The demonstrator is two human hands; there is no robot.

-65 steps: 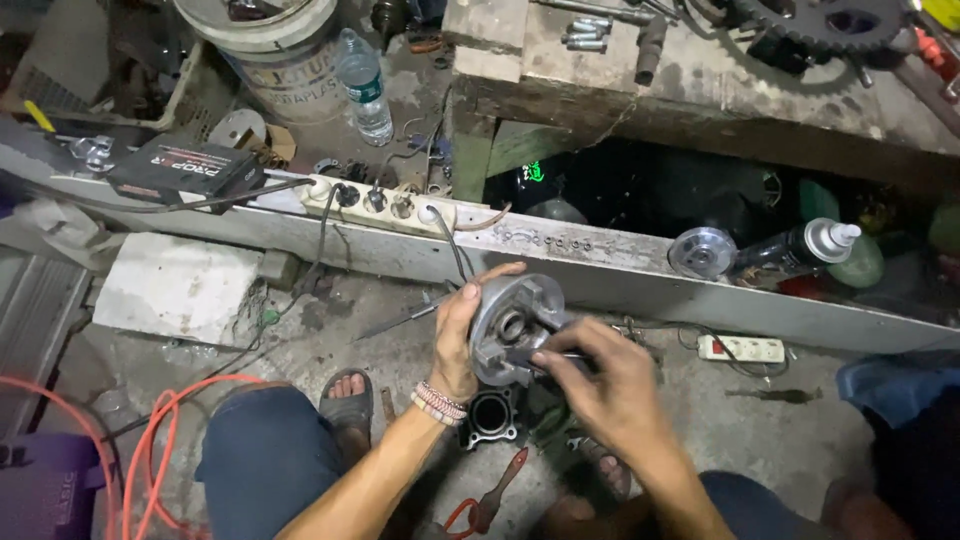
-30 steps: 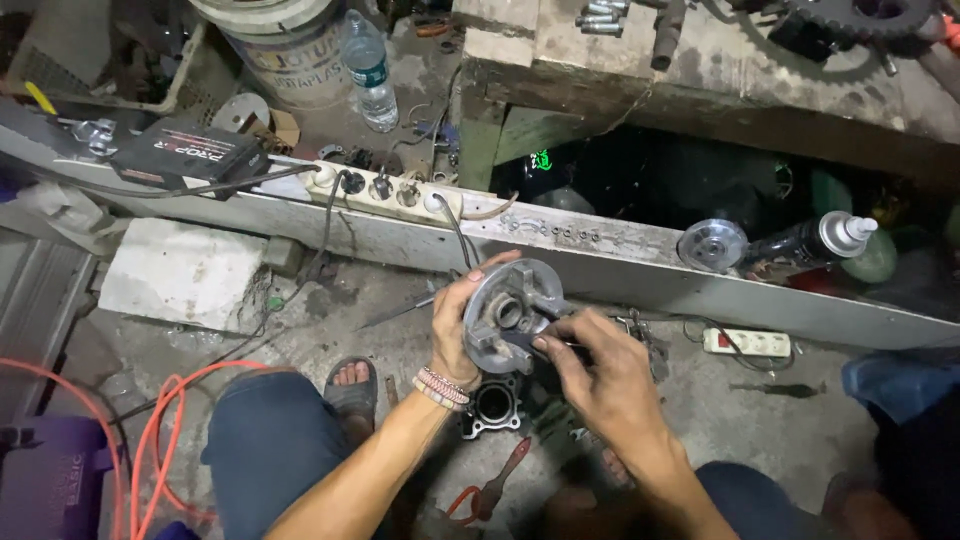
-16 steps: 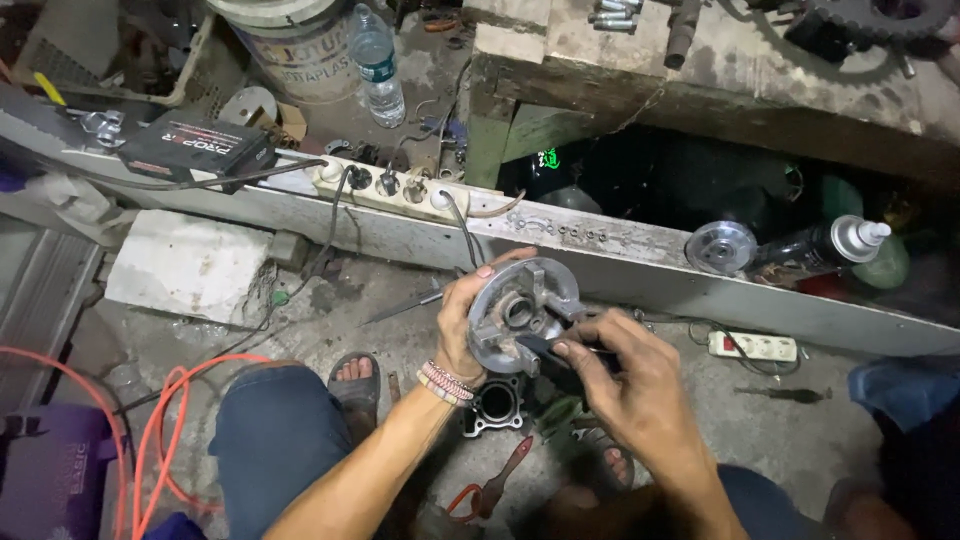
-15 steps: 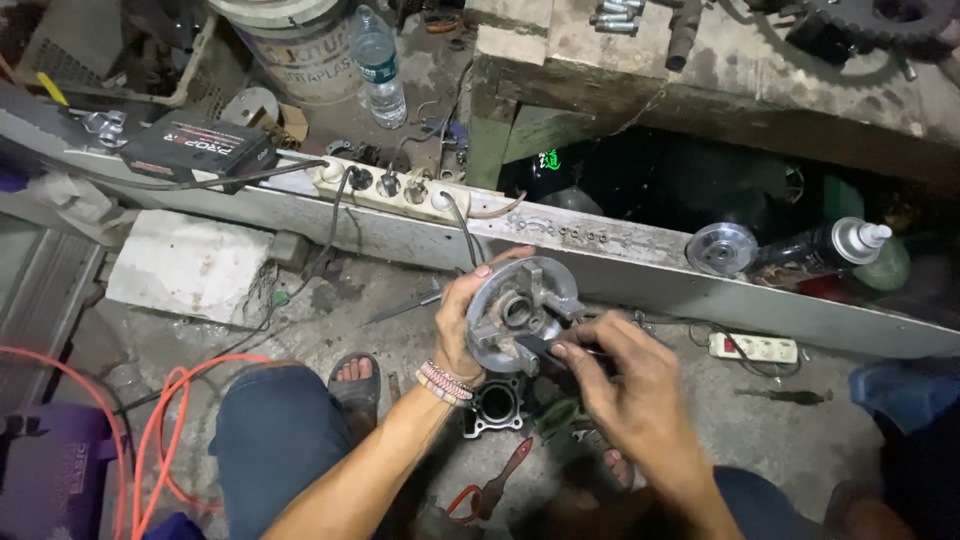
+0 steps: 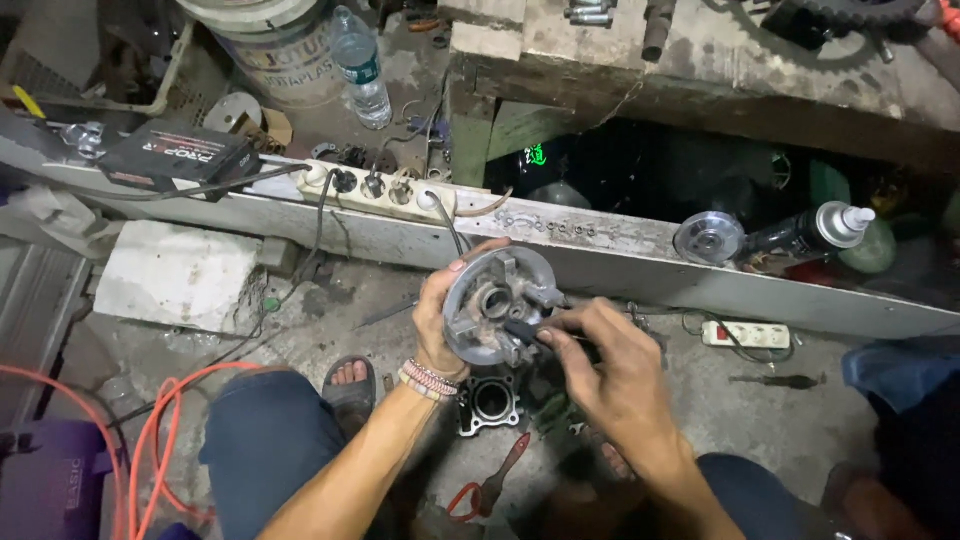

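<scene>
A cluttered mechanic's workshop. The stained concrete floor (image 5: 760,400) carries a small engine cylinder block (image 5: 489,404), red-handled pliers (image 5: 487,488) and an orange cable (image 5: 150,440). A worn wooden counter (image 5: 720,70) holds bolts and a toothed sprocket (image 5: 850,12) at its far edge, a spray can (image 5: 810,232) below it. A loaded power strip (image 5: 375,190) lies on a metal beam (image 5: 620,265).

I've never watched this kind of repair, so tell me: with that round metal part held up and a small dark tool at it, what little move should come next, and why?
Probably a slight push or turn of the dark tool by the right hand. Its tip already sits on the face of the round metal part, beside the centre hole, while the left hand steadies the rim from behind. What the tip bears on is too small to tell.
</scene>
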